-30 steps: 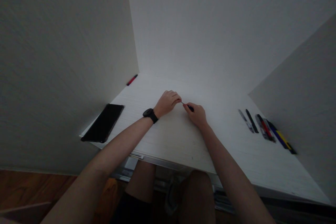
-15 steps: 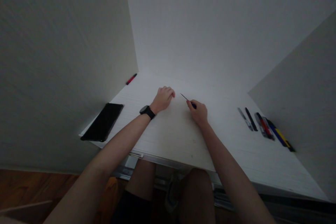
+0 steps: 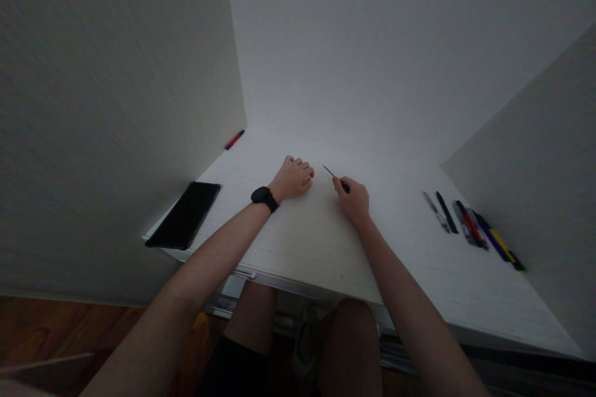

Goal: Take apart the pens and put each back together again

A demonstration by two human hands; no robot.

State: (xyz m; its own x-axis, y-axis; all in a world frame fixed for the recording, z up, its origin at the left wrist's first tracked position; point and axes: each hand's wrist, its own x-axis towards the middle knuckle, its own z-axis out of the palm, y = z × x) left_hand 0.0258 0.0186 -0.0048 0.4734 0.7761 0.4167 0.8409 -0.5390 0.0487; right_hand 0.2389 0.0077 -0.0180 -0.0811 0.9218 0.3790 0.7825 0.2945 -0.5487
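My right hand [image 3: 354, 200] is shut on a slim black-handled tool [image 3: 336, 177], probably a precision screwdriver, whose thin shaft points up and to the left. My left hand [image 3: 292, 178] rests on the white desk [image 3: 307, 242] with loosely curved fingers, and I see nothing in it. A small gap separates its fingertips from the tool's tip. A black watch [image 3: 264, 198] circles my left wrist.
A black smartphone [image 3: 184, 215] lies at the desk's left side, and a red marker [image 3: 234, 139] lies in the far left corner. Several pens and slim tools [image 3: 471, 226] lie in a row on the right. Pale walls [image 3: 116, 105] bound the desk on the left and back.
My left hand has moved back to the left, away from the tool's tip, which it touched or nearly touched one second ago. My right hand still holds the tool, almost in place.
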